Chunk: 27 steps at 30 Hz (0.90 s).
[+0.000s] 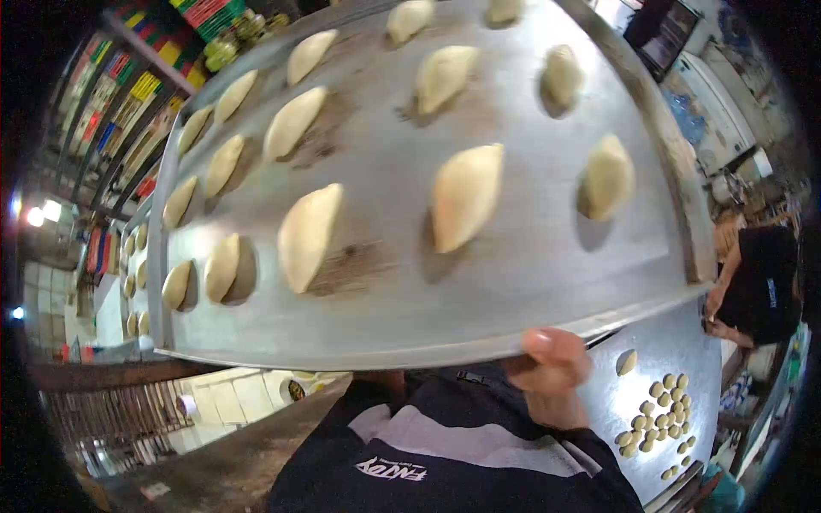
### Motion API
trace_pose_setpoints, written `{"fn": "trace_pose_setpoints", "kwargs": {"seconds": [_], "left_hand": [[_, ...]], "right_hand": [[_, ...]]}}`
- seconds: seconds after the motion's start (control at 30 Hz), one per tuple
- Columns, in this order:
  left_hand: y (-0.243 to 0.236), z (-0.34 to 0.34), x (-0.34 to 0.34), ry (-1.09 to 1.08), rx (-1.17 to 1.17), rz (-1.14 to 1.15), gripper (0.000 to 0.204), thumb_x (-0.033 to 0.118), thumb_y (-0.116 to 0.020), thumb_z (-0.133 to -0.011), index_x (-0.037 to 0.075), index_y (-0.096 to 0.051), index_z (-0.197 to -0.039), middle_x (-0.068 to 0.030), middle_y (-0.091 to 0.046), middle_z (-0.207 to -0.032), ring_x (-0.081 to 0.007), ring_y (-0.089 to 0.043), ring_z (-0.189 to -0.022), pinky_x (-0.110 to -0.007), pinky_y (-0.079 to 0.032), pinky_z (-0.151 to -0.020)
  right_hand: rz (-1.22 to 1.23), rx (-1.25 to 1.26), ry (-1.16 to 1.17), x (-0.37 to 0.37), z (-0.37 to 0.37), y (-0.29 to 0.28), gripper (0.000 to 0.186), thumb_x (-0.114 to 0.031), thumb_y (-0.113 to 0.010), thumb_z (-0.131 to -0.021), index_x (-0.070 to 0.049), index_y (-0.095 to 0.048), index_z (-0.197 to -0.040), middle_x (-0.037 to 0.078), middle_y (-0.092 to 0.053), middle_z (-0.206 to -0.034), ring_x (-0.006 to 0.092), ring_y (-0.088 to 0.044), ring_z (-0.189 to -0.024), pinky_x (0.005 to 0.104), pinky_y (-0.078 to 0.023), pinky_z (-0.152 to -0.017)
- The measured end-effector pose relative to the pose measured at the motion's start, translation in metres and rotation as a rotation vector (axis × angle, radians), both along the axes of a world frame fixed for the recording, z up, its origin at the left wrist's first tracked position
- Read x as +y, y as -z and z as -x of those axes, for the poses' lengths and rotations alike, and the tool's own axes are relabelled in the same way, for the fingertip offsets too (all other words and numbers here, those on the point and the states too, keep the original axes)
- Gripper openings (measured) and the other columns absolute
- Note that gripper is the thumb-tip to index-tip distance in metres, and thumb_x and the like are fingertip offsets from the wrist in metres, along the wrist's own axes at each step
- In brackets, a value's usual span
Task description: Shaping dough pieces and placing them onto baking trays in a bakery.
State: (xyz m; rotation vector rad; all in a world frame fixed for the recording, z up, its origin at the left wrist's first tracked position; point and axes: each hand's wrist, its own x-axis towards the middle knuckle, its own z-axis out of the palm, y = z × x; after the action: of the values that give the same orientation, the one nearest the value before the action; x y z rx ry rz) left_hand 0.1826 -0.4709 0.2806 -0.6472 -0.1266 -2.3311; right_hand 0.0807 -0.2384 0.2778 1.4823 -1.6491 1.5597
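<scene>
A large metal baking tray (513,291) fills the upper part of the view, tilted, with several pointed oval dough pieces (468,197) spaced out in rows on it. Brownish smears mark its surface beside some of them. At the tray's near edge, my right hand (552,368) is closed round the rim, thumb on top and fingers underneath. Only a bit of skin (380,382) shows below the near edge, perhaps my left arm; my left hand's fingers are hidden under the tray.
To the right, a metal worktop (616,410) bears several small round dough balls (676,410) and one oval piece. A person in dark clothing (761,291) stands beyond it. More dough pieces (137,278) lie at the far left, near shelves of coloured crates (111,111).
</scene>
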Motion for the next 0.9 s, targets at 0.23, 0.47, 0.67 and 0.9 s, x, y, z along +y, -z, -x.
{"fn": "trace_pose_setpoints", "kwargs": {"seconds": [0.23, 0.47, 0.67, 0.9], "left_hand": [[-0.021, 0.048, 0.005, 0.241, 0.123, -0.094, 0.058, 0.027, -0.051, -0.106, 0.004, -0.033, -0.157, -0.0138, -0.062, -0.14, -0.0284, -0.067, -0.117, -0.041, -0.061, -0.084], [-0.034, 0.07, -0.025, 0.471, 0.373, -0.332, 0.059, 0.027, -0.05, -0.108, 0.004, -0.031, -0.159, -0.0137, -0.062, -0.142, -0.029, -0.067, -0.118, -0.042, -0.063, -0.082], [-0.029, -0.002, -0.09, -0.129, 0.493, -0.07, 0.074, 0.01, -0.059, -0.101, 0.007, -0.02, -0.163, -0.0113, -0.072, -0.128, -0.0218, -0.077, -0.092, -0.036, -0.066, -0.08], [-0.02, 0.009, -0.105, -0.357, 0.375, 0.035, 0.037, 0.012, -0.044, -0.108, 0.003, -0.056, -0.142, -0.008, -0.079, -0.098, -0.0179, -0.077, -0.079, -0.033, -0.065, -0.08]], "right_hand": [[-0.515, -1.451, -1.145, -0.094, -0.065, -0.047, 0.042, -0.033, -0.052, -0.11, 0.001, -0.064, -0.13, 0.007, -0.066, -0.118, 0.0165, -0.058, -0.116, 0.0328, -0.042, -0.109], [-0.664, -0.987, -1.556, -0.139, -0.135, -0.041, 0.061, -0.034, -0.063, -0.102, -0.004, -0.045, -0.152, 0.016, -0.053, -0.15, 0.028, -0.053, -0.135, 0.037, -0.043, -0.113], [-0.579, -1.409, -1.682, -0.06, -0.021, 0.028, 0.048, -0.021, -0.061, -0.104, 0.006, -0.052, -0.143, 0.013, -0.069, -0.123, 0.0184, -0.067, -0.109, 0.0314, -0.055, -0.095], [-0.463, -1.333, 0.353, 0.171, 0.139, 0.168, 0.039, -0.011, -0.06, -0.095, -0.005, -0.064, -0.134, 0.004, -0.069, -0.114, 0.0133, -0.065, -0.097, 0.0297, -0.053, -0.084]]}}
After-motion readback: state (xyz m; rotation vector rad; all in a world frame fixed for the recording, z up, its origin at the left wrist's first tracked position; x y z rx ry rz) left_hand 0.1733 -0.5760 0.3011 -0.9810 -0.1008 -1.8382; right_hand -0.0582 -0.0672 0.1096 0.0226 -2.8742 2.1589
